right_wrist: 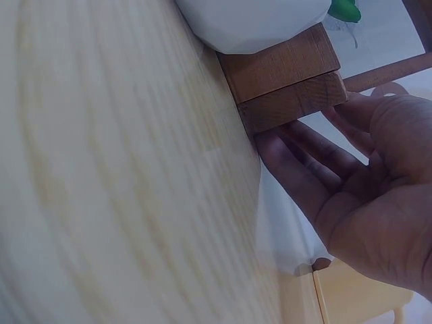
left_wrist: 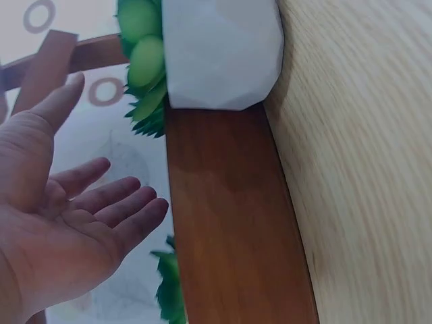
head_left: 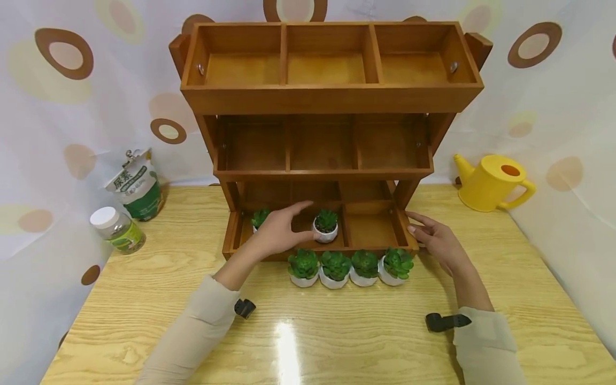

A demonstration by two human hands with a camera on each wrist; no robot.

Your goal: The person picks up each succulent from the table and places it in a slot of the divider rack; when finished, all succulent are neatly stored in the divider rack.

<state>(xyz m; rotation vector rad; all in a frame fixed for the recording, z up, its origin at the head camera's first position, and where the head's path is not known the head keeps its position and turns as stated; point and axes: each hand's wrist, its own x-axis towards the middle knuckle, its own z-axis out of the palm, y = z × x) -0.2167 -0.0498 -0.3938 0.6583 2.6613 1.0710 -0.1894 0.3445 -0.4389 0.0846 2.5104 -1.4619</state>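
Note:
A brown wooden three-tier shelf (head_left: 332,100) stands at the back of the table. My left hand (head_left: 279,231) is over its bottom tier, fingers extended and thumb tip beside a potted succulent (head_left: 325,227) in the middle compartment; contact is unclear. In the left wrist view that hand (left_wrist: 74,216) is spread, holding nothing. Another succulent (head_left: 260,218) sits in the left compartment, partly hidden by the hand. My right hand (head_left: 443,246) touches the bottom tier's right end; in the right wrist view, its extended fingers (right_wrist: 300,169) rest against the wooden side (right_wrist: 293,101).
Several succulents in white pots (head_left: 334,270) line the table before the shelf's front edge. A yellow watering can (head_left: 491,184) stands at the back right. On the left are a green-and-white pouch (head_left: 139,187) and a white-lidded jar (head_left: 120,232). A patterned cloth (head_left: 96,123) hangs behind.

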